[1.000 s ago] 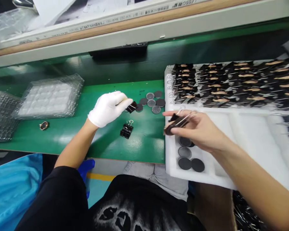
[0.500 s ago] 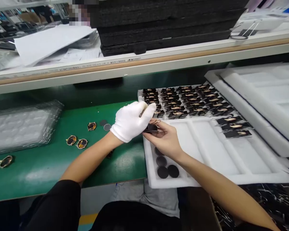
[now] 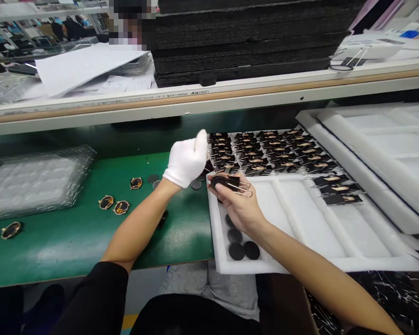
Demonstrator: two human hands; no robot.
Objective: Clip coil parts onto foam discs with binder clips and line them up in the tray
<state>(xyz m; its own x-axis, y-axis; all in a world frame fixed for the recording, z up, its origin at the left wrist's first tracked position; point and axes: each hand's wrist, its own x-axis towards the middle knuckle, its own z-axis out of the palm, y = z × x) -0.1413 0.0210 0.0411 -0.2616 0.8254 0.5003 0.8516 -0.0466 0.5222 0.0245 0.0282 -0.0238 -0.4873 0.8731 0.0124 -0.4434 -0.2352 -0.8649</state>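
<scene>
My left hand (image 3: pixel 187 160), in a white glove, is closed with its thumb up at the near-left corner of the clip rows; its fingertips face away, so anything inside them is hidden. My bare right hand (image 3: pixel 242 204) grips a black binder clip (image 3: pixel 233 182) over the white foam tray's left edge. The clip's wire handles point right, and a round black piece sits at its left end, under my thumb. Behind both hands lie rows of binder clips (image 3: pixel 254 153) clamped on gold-coloured parts. Several dark discs (image 3: pixel 236 251) rest in the foam tray (image 3: pixel 300 263).
Several gold-rimmed watch cases (image 3: pixel 121 207) lie on the green table (image 3: pixel 73 246). Clear plastic trays (image 3: pixel 35 181) are stacked at left, more foam trays (image 3: pixel 380 153) at right. A shelf edge (image 3: pixel 181 100) crosses behind. Loose binder clips (image 3: pixel 387 298) fill a box at lower right.
My hands have moved apart: the left has shifted left and up, away from the clip. My right hand has turned the binder clip so its handles point right.
</scene>
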